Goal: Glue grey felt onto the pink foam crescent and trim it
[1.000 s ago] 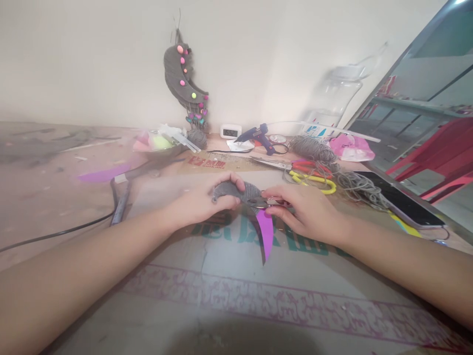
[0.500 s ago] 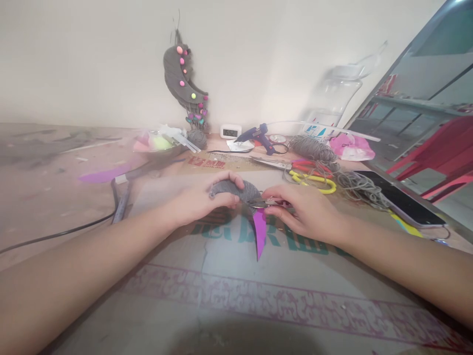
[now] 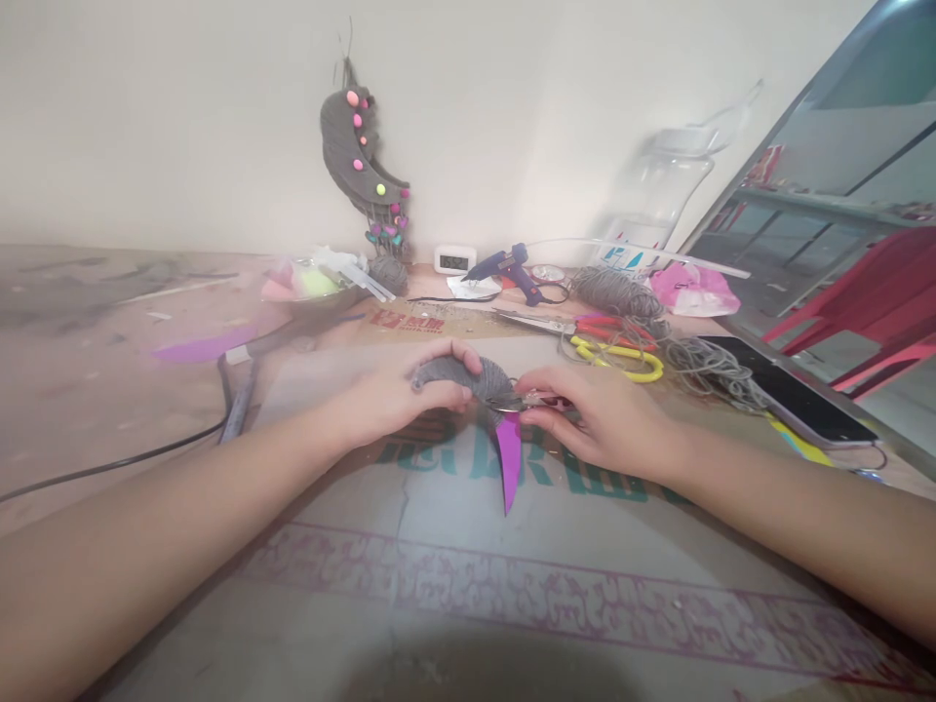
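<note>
My left hand [image 3: 409, 390] is closed around a crescent shape [image 3: 495, 382] wrapped in grey yarn, thumb in front and fingers over the back. From its lower right end a bare purple pointed tip [image 3: 510, 466] hangs down. My right hand [image 3: 592, 414] pinches a small silver metal tool [image 3: 504, 402] that looks like clippers or pliers. The tool's metal end touches the crescent where the yarn meets the purple part; its handle is mostly hidden by my fingers.
Printed cardboard [image 3: 468, 604] lies under both hands. Beyond them are red-and-yellow-handled scissors [image 3: 621, 356], a glue gun [image 3: 508, 268], grey yarn [image 3: 614, 292], a phone [image 3: 797, 395] and a small clock [image 3: 454, 260]. A decorated grey crescent [image 3: 340, 146] stands against the wall. A cable [image 3: 132, 458] runs along the left.
The purple tip has swung very slightly to the left. Both hands keep the same hold on the crescent and the tool.
</note>
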Available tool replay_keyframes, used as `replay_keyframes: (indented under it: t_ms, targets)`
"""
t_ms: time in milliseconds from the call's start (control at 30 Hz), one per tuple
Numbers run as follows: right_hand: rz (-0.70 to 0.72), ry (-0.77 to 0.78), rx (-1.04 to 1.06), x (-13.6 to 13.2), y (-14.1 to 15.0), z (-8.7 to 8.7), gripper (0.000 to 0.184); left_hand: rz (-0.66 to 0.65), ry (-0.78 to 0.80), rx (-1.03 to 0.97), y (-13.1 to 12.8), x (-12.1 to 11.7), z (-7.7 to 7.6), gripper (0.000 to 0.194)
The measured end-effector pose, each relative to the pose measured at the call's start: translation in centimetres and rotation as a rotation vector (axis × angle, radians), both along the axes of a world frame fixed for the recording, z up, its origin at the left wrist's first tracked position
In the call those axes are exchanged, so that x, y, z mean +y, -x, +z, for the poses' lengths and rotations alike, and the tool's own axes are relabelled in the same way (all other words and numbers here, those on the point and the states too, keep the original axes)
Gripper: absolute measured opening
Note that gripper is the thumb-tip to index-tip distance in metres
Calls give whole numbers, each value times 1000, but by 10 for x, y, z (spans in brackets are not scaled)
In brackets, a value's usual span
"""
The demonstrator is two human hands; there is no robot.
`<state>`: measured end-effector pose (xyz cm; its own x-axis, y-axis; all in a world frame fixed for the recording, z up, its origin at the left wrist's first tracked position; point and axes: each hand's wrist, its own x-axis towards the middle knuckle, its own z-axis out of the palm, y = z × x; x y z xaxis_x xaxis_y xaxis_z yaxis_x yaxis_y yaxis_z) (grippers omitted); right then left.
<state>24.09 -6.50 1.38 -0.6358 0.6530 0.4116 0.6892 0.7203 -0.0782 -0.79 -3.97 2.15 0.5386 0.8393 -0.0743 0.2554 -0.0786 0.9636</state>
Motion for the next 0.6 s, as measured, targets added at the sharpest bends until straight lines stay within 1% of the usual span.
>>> replay_keyframes:
  t_ms: [167, 367, 600]
  targets:
    - [12, -15, 3, 1, 0, -1, 23, 4, 15, -1, 0, -1, 0, 24]
    - [23, -56, -18, 0, 1, 0, 24, 15, -46, 15, -1, -1, 1, 23]
    - [0, -47, -17, -1, 1, 1, 25, -6, 20, 3, -1, -1, 0, 21]
